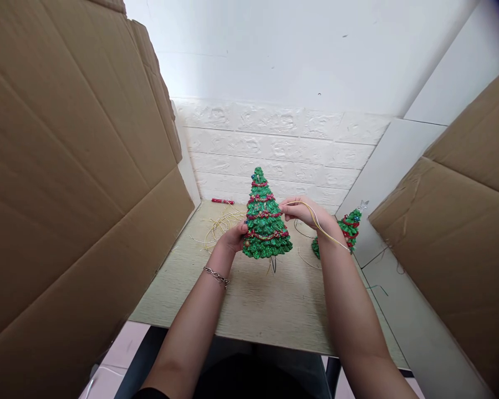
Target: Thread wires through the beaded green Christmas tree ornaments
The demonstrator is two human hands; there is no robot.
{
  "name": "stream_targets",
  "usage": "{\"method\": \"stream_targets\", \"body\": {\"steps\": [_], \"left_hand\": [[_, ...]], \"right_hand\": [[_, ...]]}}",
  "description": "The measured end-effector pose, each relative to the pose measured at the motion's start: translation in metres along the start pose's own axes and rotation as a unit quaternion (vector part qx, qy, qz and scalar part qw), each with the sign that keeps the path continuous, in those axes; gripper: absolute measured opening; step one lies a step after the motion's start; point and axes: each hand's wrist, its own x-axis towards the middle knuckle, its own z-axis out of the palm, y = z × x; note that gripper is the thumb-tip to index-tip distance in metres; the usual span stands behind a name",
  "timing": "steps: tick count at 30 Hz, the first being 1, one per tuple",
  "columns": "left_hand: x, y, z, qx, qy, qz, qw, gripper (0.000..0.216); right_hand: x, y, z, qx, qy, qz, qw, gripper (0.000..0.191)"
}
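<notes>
Bench (270, 316): passable at the front, between left forearm (195, 321) and right forearm (351, 310).
Held tree (266, 224): blocks the middle, dark wires (274, 266) beneath.
Left: cardboard panel (87, 166); wire tangle (220, 226) behind the left hand (234, 237).
Right: second tree (351, 226) beside the forearm, another cardboard panel (457, 216) beyond.
Back: white wall (270, 119).

Christmas tree (266, 221): over table (270, 313) | second tree (350, 226): right, on table | wire tangle (221, 224): left rear | wall (283, 119): behind
</notes>
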Motion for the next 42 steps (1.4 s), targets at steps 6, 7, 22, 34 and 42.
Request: {"method": "stream_targets", "body": {"steps": [6,7,22,34,42], "left_hand": [[0.012,0.002,0.011,0.042,0.077,0.082,0.993,0.074],[0.014,0.001,0.013,0.059,0.101,0.101,0.988,0.071],[0.020,-0.001,0.018,0.471,0.394,0.171,0.770,0.085],[0.021,-0.003,0.015,0.405,0.388,0.159,0.812,0.085],[0.021,-0.001,0.018,0.420,0.393,0.135,0.807,0.086]], "right_hand": [[0.000,-0.014,0.000,-0.019,0.247,-0.115,0.962,0.027],[-0.001,-0.017,0.001,-0.022,0.283,-0.144,0.948,0.027],[0.000,-0.023,0.045,-0.291,0.311,-0.400,0.811,0.014],[0.002,-0.017,0.042,-0.303,0.273,-0.333,0.850,0.018],[0.004,-0.015,0.045,-0.289,0.279,-0.348,0.847,0.016]]}}
